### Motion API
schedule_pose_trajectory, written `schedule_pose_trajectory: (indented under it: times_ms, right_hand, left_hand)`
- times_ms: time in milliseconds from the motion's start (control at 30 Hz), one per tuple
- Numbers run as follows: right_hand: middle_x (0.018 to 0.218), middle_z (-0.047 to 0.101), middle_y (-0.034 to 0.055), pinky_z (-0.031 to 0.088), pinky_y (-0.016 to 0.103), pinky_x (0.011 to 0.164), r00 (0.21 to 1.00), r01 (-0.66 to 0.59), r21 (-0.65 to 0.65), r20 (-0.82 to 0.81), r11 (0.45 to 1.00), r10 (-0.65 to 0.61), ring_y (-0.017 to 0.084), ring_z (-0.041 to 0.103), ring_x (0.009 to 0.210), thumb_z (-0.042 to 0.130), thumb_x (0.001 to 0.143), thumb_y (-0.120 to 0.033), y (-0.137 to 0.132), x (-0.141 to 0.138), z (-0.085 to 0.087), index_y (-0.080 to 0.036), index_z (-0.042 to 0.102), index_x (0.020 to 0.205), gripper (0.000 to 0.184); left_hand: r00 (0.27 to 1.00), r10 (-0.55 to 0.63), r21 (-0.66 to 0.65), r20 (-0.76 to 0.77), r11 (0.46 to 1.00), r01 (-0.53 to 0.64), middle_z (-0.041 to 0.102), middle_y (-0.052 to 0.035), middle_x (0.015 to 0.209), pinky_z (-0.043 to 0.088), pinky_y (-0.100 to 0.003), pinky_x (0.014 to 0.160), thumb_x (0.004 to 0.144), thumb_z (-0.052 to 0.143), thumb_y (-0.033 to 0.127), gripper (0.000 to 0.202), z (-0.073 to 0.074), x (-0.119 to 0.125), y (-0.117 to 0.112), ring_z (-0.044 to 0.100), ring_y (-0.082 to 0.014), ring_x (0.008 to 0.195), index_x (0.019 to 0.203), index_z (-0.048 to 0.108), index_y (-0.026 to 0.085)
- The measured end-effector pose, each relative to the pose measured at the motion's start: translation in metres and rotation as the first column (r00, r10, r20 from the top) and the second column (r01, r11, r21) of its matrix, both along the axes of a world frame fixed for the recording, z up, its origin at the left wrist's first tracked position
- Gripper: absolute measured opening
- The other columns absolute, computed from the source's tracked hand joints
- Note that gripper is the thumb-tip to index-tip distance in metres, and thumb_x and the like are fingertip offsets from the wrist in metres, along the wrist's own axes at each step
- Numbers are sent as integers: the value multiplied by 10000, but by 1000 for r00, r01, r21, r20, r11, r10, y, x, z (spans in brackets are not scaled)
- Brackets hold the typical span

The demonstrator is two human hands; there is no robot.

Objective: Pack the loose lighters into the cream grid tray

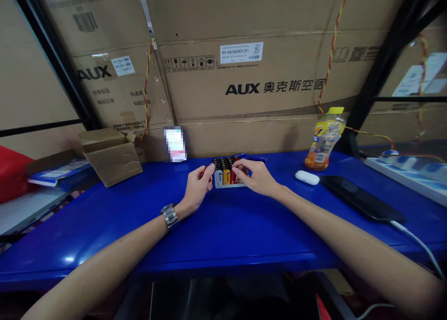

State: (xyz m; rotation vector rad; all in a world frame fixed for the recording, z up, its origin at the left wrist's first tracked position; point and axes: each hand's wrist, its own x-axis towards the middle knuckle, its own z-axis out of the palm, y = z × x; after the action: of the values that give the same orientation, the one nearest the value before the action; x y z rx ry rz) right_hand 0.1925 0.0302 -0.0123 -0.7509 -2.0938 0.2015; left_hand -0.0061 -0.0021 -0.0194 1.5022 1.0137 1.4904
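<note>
A small tray of lighters (pixel 226 174), with red, yellow and dark bodies standing upright in rows, sits on the blue table (pixel 223 231) near its far edge. My left hand (pixel 198 188) is curled at the tray's left side, pinching a red lighter between thumb and fingers. A metal watch is on that wrist. My right hand (pixel 253 174) rests on the tray's right side, its fingers closed over the tops of the lighters there.
A small open cardboard box (pixel 111 155) stands at the left, a yellow-capped drink bottle (pixel 324 139) at the right. Near the bottle lie a white earbud case (pixel 307 177) and a black phone (pixel 361 197) with a cable. Large cartons line the back.
</note>
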Motion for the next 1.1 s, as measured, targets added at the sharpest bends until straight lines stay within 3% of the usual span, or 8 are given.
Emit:
schedule_pose_trajectory:
  times_ms: [233,533,667,833,1000,1100]
  right_hand:
    - [718,657,18,436,262,558,1000,2,-1,4,1000,-2,109,523,568,496,904,-308,0,0,0,-175,613,884,178]
    - [685,640,14,432,259,562,1000,1,7,17,1000,-1,117,536,578,495,898,-298,-3,-1,1,-173,614,896,173]
    - [663,630,4,427,256,559,1000,-9,14,18,1000,8,114,527,564,497,899,-309,-6,-4,2,-185,623,882,177]
    - [638,622,2,411,247,526,999,-46,-23,-8,999,46,103,498,526,496,904,-347,-12,-7,6,-176,636,872,224]
    - [614,592,-14,411,243,506,990,-141,-90,-42,986,138,100,490,516,574,868,-413,-21,-13,6,-183,634,901,240]
    - [611,589,-8,409,248,499,987,-157,-117,-59,981,151,103,496,517,556,881,-402,-25,-17,7,-179,620,853,234]
  left_hand:
    - [984,118,-27,-131,992,-123,329,86,472,308,-222,346,765,622,374,337,0,2,-3,362,-60,340,613,368,214]
    - [968,137,1,-211,990,-140,351,77,487,294,-213,348,764,614,400,342,2,2,-5,392,-65,356,614,373,210]
    - [948,122,57,-295,992,-110,408,64,493,317,-220,411,781,619,433,349,3,0,-6,422,-81,417,624,413,199]
    - [869,139,210,-474,977,-42,490,47,594,319,-222,499,795,613,374,253,4,0,-10,423,-95,532,700,478,182]
    - [783,72,220,-617,972,84,470,51,577,292,-225,495,821,556,305,179,4,2,-17,374,-93,521,708,498,179]
    - [759,67,219,-647,970,102,512,39,595,310,-236,504,822,561,298,149,4,4,-20,406,-98,519,748,514,177]
